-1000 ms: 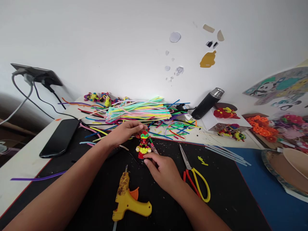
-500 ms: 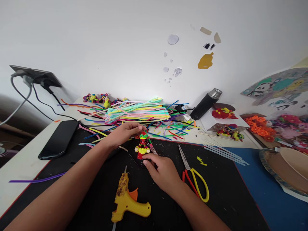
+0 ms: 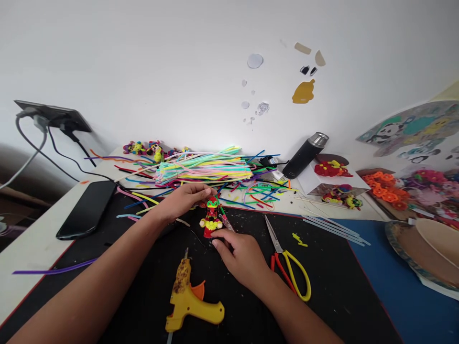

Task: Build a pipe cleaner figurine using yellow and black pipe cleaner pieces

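A small figure (image 3: 213,217) of red, green and yellow pipe cleaner stands upright between my hands. My left hand (image 3: 188,200) is closed on its top, thumb and fingers near the red and green head. At its red base, my right hand (image 3: 236,253) pinches the lower edge between thumb and forefinger. A slim pen-like item (image 3: 227,222) lies just right of the figure. The yellow glue gun (image 3: 191,298) rests on the black mat (image 3: 247,306) below my hands. To the right lie scissors (image 3: 287,260) with red and yellow handles, blades apart.
Behind my hands lies a bundle of pastel pipe cleaners (image 3: 204,167) among loose strands. A phone (image 3: 87,209) is at the left, a black flask (image 3: 304,155) leans at the back, glue sticks (image 3: 333,229) and a round tray (image 3: 412,253) are at the right.
The camera view has shifted very slightly. Both hands keep their places on the figure, with no other clear movement.
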